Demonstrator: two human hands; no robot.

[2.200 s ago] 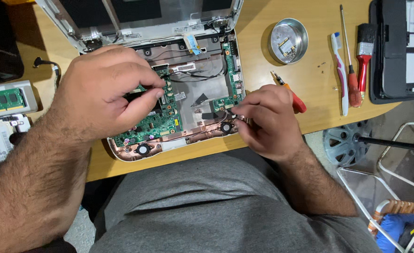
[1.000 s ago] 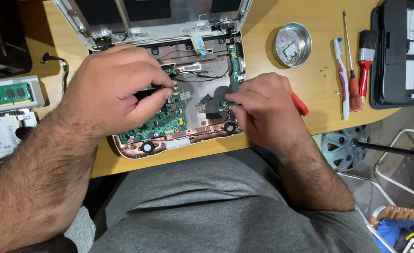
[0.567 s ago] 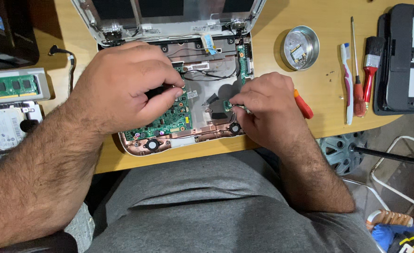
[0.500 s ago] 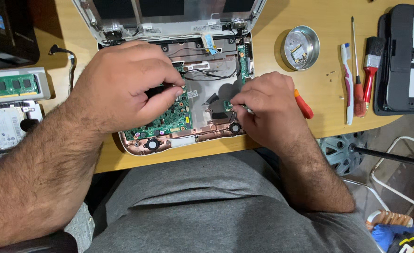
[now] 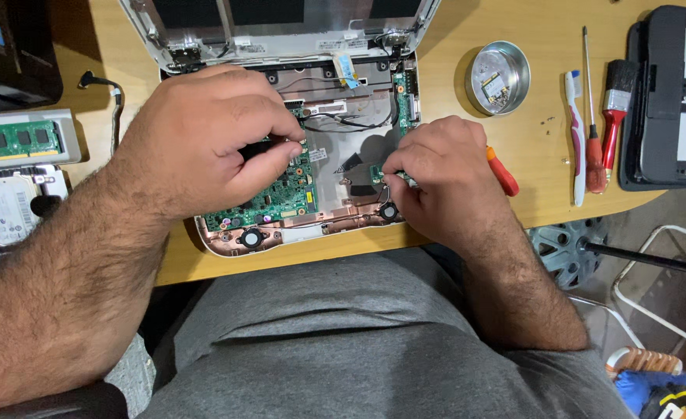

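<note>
Opened laptop (image 5: 312, 186) at frame centre. Left hand (image 5: 203, 143) pinches the green circuit board (image 5: 269, 203); right hand (image 5: 440, 182) grips a small part, orange screwdriver (image 5: 502, 171) beside it. Best lifted evenly, minding the cables.

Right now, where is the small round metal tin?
In the head view, the round metal tin sits on the wooden desk, right of the opened laptop, left of the toothbrush, beyond the right hand.

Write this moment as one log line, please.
left hand: on green circuit board | right hand: holds orange-handled tool inside opened laptop | round tin: beside
</note>
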